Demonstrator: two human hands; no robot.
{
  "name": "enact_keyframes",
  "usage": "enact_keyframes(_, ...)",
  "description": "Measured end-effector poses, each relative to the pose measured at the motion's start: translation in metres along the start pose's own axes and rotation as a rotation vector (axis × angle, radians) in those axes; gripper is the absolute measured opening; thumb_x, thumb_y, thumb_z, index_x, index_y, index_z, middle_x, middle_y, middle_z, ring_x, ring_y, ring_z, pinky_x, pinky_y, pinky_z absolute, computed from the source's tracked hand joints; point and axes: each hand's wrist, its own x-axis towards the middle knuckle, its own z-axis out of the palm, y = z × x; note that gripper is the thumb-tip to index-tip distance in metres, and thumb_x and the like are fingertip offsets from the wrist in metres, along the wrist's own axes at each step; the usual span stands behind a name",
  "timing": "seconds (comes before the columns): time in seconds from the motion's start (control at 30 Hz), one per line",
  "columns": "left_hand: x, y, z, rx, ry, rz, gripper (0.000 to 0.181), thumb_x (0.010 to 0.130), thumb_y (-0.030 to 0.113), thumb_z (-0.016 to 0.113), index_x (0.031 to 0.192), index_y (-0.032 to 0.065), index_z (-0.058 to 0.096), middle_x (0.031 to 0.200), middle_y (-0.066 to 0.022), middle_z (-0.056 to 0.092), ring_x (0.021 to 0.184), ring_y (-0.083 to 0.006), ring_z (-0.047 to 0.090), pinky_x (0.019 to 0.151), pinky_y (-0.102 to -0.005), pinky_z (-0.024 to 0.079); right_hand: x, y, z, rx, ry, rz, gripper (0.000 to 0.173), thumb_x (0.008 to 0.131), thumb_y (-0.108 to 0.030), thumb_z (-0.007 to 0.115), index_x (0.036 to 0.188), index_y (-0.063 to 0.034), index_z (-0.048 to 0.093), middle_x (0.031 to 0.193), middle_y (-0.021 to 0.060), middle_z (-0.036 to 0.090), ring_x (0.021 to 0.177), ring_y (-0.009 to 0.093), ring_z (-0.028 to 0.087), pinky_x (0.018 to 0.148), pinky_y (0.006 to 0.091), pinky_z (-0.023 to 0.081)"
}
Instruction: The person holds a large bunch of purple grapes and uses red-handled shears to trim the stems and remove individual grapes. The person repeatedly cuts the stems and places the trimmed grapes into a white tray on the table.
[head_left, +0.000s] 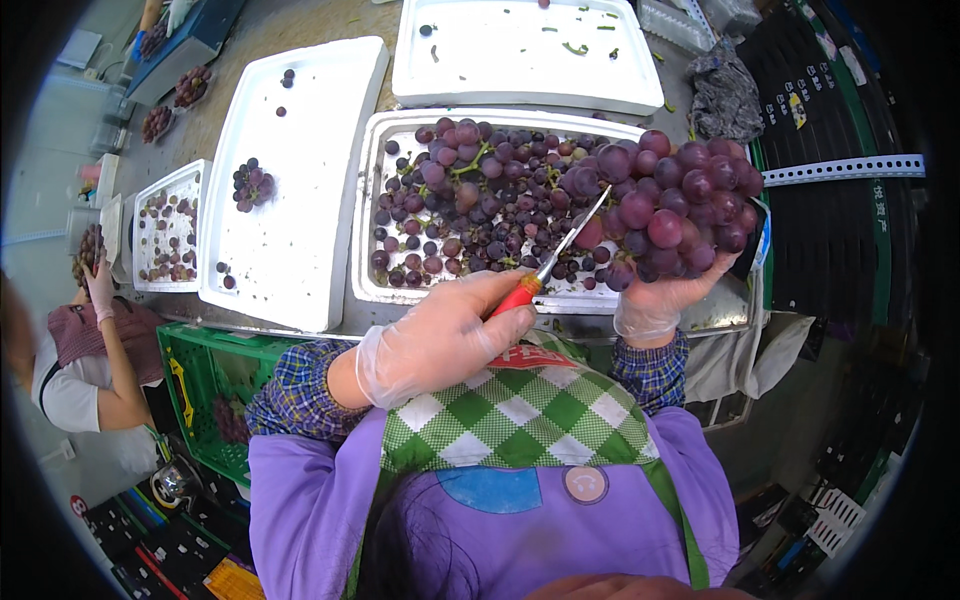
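My left hand (442, 334), in a clear plastic glove, grips red-handled snips (517, 296). Their narrow metal blades point up and right, with the tip against the near side of a bunch of purple-red grapes (671, 199). My right hand (667, 296), also gloved, supports that bunch from below; most of its fingers are hidden behind the fruit. Bunch and blades are over the right part of a white foam tray (361, 225). Another grape bunch (469, 161) with a green stem lies in this tray among many loose small grapes (495, 240).
Left stands a foam tray (300, 165) with a small grape cluster (253, 185); a further tray (517, 64) holds stem scraps. Crumpled dark plastic (724, 90) and stacked black crates (817, 187) are right. A green crate (217, 397) sits lower left, near a co-worker (97, 367) holding grapes.
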Motion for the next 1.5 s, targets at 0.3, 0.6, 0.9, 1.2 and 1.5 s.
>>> enact_keyframes(0.3, 0.003, 0.01, 0.008, 0.241, 0.046, 0.062, 0.045, 0.1, 0.021, 0.056, 0.135, -0.0065, 0.049, 0.107, -0.0293, 0.062, 0.097, -0.0465, 0.062, 0.085, -0.0489, 0.049, -0.001, 0.0, 0.006, -0.067, 0.087, -0.075, 0.069, 0.101, -0.064, 0.041, 0.15, -0.0158, 0.043, 0.149, 0.007, 0.048, 0.138, 0.028, 0.047, 0.118, 0.0483, 0.036)
enact_keyframes(0.6, 0.011, -0.001, 0.026, 0.36, 0.185, 0.13, 0.042, 0.097, 0.015, 0.058, 0.134, -0.003, 0.053, 0.094, -0.0264, 0.065, 0.086, -0.0439, 0.065, 0.075, -0.0467, 0.051, -0.004, -0.002, 0.005, -0.125, 0.179, -0.125, 0.069, 0.101, -0.064, 0.04, 0.15, -0.0161, 0.043, 0.149, 0.0069, 0.048, 0.138, 0.028, 0.047, 0.118, 0.0481, 0.036)
enact_keyframes(0.9, 0.012, 0.012, 0.023, 0.235, 0.115, 0.092, 0.027, 0.098, 0.016, 0.055, 0.117, -0.0014, 0.062, 0.087, -0.0203, 0.066, 0.079, -0.0351, 0.066, 0.073, -0.0415, 0.051, 0.001, -0.007, 0.0, -0.082, 0.138, -0.107, 0.069, 0.1, -0.066, 0.041, 0.147, -0.0156, 0.045, 0.146, 0.0071, 0.05, 0.135, 0.028, 0.049, 0.116, 0.0468, 0.039)
enact_keyframes(1.2, 0.001, 0.018, -0.017, -0.287, -0.316, -0.07, 0.037, 0.108, 0.033, 0.045, 0.11, 0.0013, 0.064, 0.09, -0.0065, 0.067, 0.082, -0.0152, 0.064, 0.075, -0.0313, 0.053, 0.011, -0.014, -0.004, 0.154, -0.102, 0.168, 0.065, 0.1, -0.06, 0.043, 0.144, -0.0132, 0.049, 0.143, 0.0091, 0.054, 0.132, 0.03, 0.053, 0.114, 0.048, 0.043)
enact_keyframes(1.5, -0.001, 0.014, -0.023, -0.566, -0.415, -0.177, 0.045, 0.109, 0.037, 0.044, 0.116, -0.0034, 0.062, 0.104, -0.0091, 0.069, 0.087, -0.0176, 0.069, 0.078, -0.0317, 0.057, 0.012, -0.013, -0.009, 0.15, -0.079, 0.338, 0.069, 0.099, -0.064, 0.044, 0.145, -0.0121, 0.048, 0.143, 0.0116, 0.054, 0.129, 0.032, 0.055, 0.109, 0.0517, 0.048)
